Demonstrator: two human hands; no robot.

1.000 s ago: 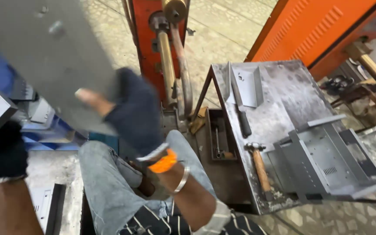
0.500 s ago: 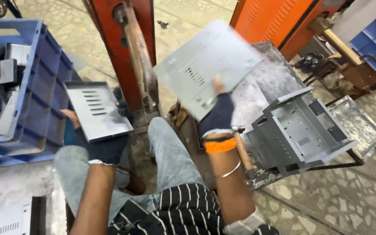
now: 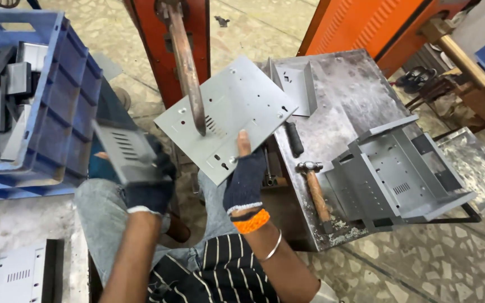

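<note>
Head view, from the left: we see a blue crate (image 3: 57, 112) on the floor, loaded with grey and dark sheet-metal parts. Just right of it our left hand (image 3: 147, 191), in a dark glove, is closed around a small louvred panel (image 3: 124, 154), gripping it at its lower right corner with the fingers wrapped over the edge; the panel tilts up toward the crate and is a little blurred.

Next comes the large grey plate (image 3: 225, 118), held up in the air under the copper-coloured rod (image 3: 186, 67) of the orange machine (image 3: 166, 45), whose tip sits over the plate's slots; we cannot tell if it touches. Our right hand (image 3: 245, 179), in a fingerless glove with an orange wristband, pinches the plate at its near edge, thumb on top and the other fingers hidden beneath.

We judge both pieces to be thin stamped steel: stiff, fairly light, not fragile, but with sharp cut edges and smooth painted faces that could slip. The plate is wide for a one-handed edge grip and will want to droop or swing; a hold near the middle of a long edge, clear of the holes, looks soundest.

Further right, the steel counter (image 3: 355, 95) carries a folded bracket (image 3: 296, 84), a hammer (image 3: 315, 193) and an open grey chassis (image 3: 399, 174).
</note>
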